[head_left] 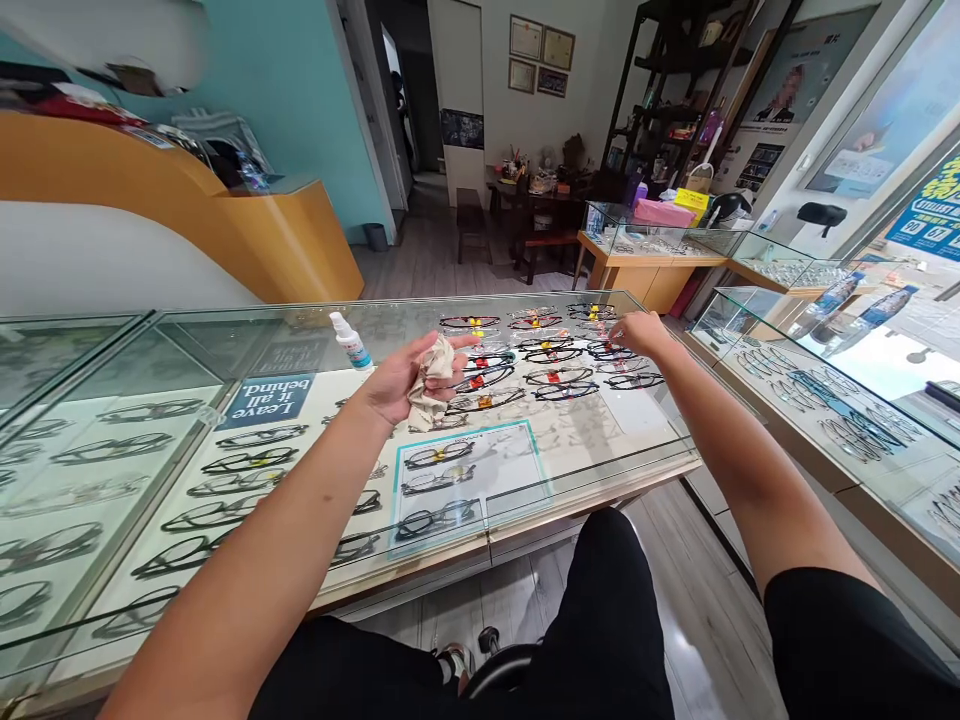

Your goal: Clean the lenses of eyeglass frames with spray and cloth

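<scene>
My left hand (405,382) is closed around a crumpled cream cloth (435,378), its index finger stretched to the right. It hovers above the glass counter, beside the left end of the rows of eyeglasses. At the far right of those rows, my right hand (639,333) reaches down with bent fingers pinched at a pair of eyeglasses (611,351); whether the pair is lifted I cannot tell. Several eyeglasses (553,377) with small coloured tags lie in columns on the countertop between the hands. A white spray bottle (349,341) with a blue label stands behind my left wrist.
More eyeglasses (251,460) lie inside the glass counter (592,470), with a blue-bordered sheet (510,465) and a dark blue sign (268,400). Further display cases (832,385) stand to the right. A wooden bench (471,215) and cluttered table are beyond. My knees are close to the counter's front edge.
</scene>
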A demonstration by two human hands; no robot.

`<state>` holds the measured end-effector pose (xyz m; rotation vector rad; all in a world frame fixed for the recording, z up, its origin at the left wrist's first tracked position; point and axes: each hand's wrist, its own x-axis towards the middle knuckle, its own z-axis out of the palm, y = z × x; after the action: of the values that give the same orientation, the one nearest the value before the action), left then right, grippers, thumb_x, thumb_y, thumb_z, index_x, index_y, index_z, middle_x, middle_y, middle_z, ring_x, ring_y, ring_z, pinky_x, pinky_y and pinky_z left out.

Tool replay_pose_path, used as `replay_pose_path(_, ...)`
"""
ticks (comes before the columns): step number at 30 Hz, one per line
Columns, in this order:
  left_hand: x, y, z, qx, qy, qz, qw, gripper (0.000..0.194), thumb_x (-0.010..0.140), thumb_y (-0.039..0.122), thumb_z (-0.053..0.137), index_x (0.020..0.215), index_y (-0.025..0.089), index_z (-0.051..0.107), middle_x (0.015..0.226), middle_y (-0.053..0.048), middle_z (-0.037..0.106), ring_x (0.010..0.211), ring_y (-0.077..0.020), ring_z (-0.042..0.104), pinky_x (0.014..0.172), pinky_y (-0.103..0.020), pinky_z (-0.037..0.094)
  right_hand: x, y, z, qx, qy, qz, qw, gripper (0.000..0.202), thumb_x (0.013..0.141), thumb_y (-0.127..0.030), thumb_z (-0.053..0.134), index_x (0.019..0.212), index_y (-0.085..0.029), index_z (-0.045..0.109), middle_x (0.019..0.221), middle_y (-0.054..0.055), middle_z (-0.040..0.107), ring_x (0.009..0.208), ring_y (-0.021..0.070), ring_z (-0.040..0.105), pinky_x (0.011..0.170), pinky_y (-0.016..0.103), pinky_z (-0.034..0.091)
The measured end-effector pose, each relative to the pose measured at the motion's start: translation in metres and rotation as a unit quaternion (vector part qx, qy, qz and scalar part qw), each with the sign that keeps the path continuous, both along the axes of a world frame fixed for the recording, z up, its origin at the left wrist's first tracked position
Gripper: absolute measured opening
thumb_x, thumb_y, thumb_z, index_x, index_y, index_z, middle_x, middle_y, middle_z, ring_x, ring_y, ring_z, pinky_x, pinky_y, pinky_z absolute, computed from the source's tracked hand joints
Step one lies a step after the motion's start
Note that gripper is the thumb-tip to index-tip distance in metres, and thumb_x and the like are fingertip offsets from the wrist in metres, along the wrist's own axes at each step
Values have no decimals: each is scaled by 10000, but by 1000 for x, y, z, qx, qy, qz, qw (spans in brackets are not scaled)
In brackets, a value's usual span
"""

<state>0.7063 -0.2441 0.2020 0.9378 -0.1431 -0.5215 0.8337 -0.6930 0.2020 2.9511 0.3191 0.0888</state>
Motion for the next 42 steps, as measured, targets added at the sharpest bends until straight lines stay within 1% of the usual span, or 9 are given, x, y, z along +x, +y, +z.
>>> replay_pose_path(3,-2,-1,1,-1,3,2,1000,560,965,409,751,1437,114,694,740,-35,633,465,-99,428,409,-201,383,10,-2,-8,-5,9,-3,1000,313,1014,-272,649,1214,-264,889,1285,160,817,1229,328,675,996,417,417)
replay_pose_path(8,-3,-1,0,-5,4,2,1000,584,951,415,769,1450,121,688,751,-40,649,463,-99,447,408,-203,386,20,-6,-13,-8,6,-7,1000,310,1038,-315,650,1247,-286,877,1321,139,813,1263,338,675,1022,443,430)
replay_pose_path(14,-1,2,-2,-9,-7,-11,1000,627,903,407,828,1446,121,696,762,-49,665,486,-99,451,423,-199,385,26,-3,-14,-2,1,-5,1000,329,1034,-309,646,1260,-233,873,1329,190,803,1291,371,668,1048,480,443)
replay_pose_path(17,0,2,-3,-10,-17,-20,1000,646,883,411,858,1441,124,703,765,-49,667,494,-98,443,429,-200,389,23,-2,-13,3,-1,-5,1000,330,1033,-313,632,1253,-233,865,1347,179,798,1291,364,670,1047,473,440)
replay_pose_path(21,1,3,-4,-10,-29,-26,999,682,874,428,882,1459,130,696,788,-46,671,501,-89,435,437,-199,392,17,-5,-10,10,2,-12,1000,352,1050,-341,582,1270,-237,836,1319,153,803,1212,322,701,1015,449,443)
replay_pose_path(25,0,3,-4,-4,-31,-28,999,689,876,434,883,1468,138,692,784,-37,666,499,-88,433,442,-201,390,12,-10,-9,4,34,-16,999,274,972,-356,678,1138,-250,869,1236,135,815,1180,329,708,986,438,443)
replay_pose_path(28,0,2,-3,4,-30,-25,999,739,860,448,895,1495,145,670,782,-27,662,500,-90,432,439,-199,386,7,-14,-9,-5,51,-11,999,260,929,-336,725,1126,-258,875,1236,137,807,1205,342,694,1007,441,437)
replay_pose_path(34,1,2,-4,17,-37,-16,999,738,869,455,881,1499,138,662,784,-37,659,505,-87,412,438,-196,365,-1,-19,-8,-8,55,11,998,300,1000,-362,676,1219,-282,865,1290,140,786,1263,340,667,1007,426,440)
replay_pose_path(42,1,3,-6,13,-38,-22,999,689,898,435,855,1487,130,668,786,-28,656,508,-82,415,450,-196,381,-3,-23,-7,-14,55,13,998,264,1017,-366,715,1210,-307,884,1295,129,801,1266,340,677,1016,432,433)
